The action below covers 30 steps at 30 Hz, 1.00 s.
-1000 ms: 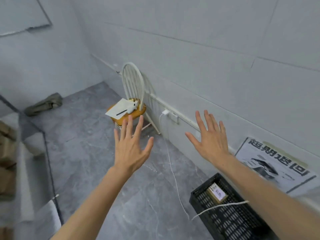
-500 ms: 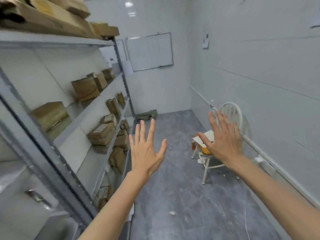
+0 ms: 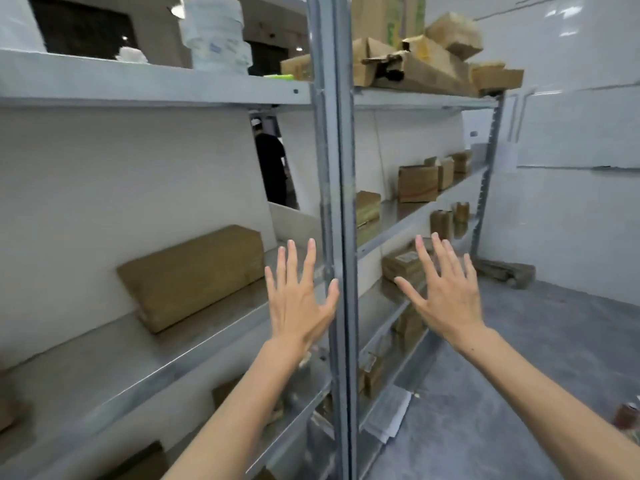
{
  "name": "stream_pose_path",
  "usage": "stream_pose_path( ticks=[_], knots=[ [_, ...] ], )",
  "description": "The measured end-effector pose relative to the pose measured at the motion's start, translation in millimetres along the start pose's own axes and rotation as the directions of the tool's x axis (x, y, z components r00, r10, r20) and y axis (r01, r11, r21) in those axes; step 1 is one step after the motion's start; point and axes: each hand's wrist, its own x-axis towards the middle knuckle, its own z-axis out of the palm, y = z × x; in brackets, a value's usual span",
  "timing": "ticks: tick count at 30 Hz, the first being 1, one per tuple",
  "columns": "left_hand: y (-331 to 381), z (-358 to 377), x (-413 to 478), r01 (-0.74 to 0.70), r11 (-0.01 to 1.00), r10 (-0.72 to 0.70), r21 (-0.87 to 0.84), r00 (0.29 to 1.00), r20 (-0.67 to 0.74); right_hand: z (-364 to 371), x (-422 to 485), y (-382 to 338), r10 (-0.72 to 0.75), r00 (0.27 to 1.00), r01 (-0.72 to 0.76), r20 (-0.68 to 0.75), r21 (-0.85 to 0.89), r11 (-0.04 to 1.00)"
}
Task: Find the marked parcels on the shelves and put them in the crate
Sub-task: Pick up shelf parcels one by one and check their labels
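Grey metal shelves [image 3: 166,362] fill the left and middle of the head view, divided by an upright post [image 3: 341,202]. A long brown parcel [image 3: 194,275] lies on the left bay's middle shelf. In the right bay a labelled parcel [image 3: 403,265] and several more brown parcels [image 3: 417,183] sit on different levels. My left hand [image 3: 299,299] is held up with fingers spread, just left of the post, holding nothing. My right hand [image 3: 446,292] is also spread and empty, in front of the labelled parcel. No mark on any parcel can be made out. The crate is out of view.
Torn cardboard boxes [image 3: 415,64] and a white wrapped bundle [image 3: 216,36] crowd the top shelf. A person in dark clothes [image 3: 272,164] stands behind a gap in the shelf backing. A dark bundle [image 3: 505,270] lies on the grey floor by the far wall; papers [image 3: 389,415] lie at the shelf foot.
The view has swung left from the wall, chair and black crate to face the shelves. Both hands stayed raised and open throughout.
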Motion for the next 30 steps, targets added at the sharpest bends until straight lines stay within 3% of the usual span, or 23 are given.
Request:
stream_pose_path(
  ticks=[6,16,25,30],
  knots=[
    [-61.0,-79.7,-46.8,0.228,0.945,-0.203,0.235,0.971,-0.126,6.6,14.6,-93.5,-0.239,0.971,0.239,-0.029,0.206,0.949],
    [-96.4,-213.4,-161.6,0.487,0.743,-0.378,0.459,0.871,-0.313,-17.3,-16.6,-223.7,-0.471,0.880,0.447,-0.067,0.453,0.771],
    [-140.5,-298.2,-217.0,0.603,0.618,-0.440,0.504,0.797,-0.414,-50.7,-49.6,-336.4,-0.586,0.795,0.551,-0.156,0.588,0.592],
    [-180.5,-331.4,-231.1,0.656,0.604,-0.484,0.452,0.753,-0.446,-60.5,-64.5,-400.5,-0.633,0.764,0.546,-0.122,0.644,0.536]
  ],
)
